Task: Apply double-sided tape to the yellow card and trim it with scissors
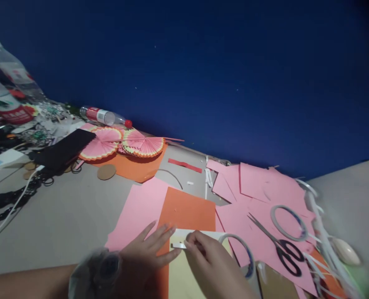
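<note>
So your right hand [209, 257] has a small silvery strip [178, 246] pinched in its fingertips, long axis running sideways toward your left hand [153, 247], just above the pale yellow sheet [181, 276]. Right's nearer, obviously. Your left is flat, fingers fanned across the orange sheet [187, 209] onto the yellow's edge. Heads up: one tape roll [252, 259] sits tight beside your right hand, with spread scissors [277, 242] farther right on pink paper [234, 216].

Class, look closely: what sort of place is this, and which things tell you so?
Probably a paper-craft work area: black-handled scissors, pleated pink paper fans and cut sheets of pink paper lie on a grey surface.
</note>
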Tool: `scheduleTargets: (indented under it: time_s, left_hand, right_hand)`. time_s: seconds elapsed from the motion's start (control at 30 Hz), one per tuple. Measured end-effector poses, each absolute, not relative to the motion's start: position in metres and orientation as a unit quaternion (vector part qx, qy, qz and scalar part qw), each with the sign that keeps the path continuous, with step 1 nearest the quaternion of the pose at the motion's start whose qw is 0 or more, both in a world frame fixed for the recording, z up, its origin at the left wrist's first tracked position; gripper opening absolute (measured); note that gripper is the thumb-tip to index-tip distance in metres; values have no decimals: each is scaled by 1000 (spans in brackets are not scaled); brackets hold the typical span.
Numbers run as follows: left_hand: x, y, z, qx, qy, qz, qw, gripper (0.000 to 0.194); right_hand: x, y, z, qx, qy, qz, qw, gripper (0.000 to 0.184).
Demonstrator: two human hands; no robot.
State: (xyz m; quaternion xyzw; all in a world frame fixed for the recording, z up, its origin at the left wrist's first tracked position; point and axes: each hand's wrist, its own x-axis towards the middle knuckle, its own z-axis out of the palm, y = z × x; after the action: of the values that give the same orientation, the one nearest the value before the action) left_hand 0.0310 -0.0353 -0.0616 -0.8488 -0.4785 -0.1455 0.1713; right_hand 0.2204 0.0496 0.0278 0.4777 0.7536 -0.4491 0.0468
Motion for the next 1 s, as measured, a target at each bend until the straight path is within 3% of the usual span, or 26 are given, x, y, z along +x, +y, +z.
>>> scheduleTargets:
  time_s: [0.2,0.37,0.77,1.0]
  left_hand:
    - [33,-39,-39,-854,-497,-117,99,41]
    - [27,-36,-29,-875,-471,-114,0,76]
    - [22,-27,-26,-878,-464,-102,-50,75]
    - [21,-26,-29,-884,-454,-89,-60,78]
  right_hand:
    - [211,53,33,511,741,-432,51,22]
    - [212,57,25,505,738,-447,36,19]
    - [209,53,4,518,752,-406,22,26]
    - [215,52,-5,510,761,-401,-6,20]
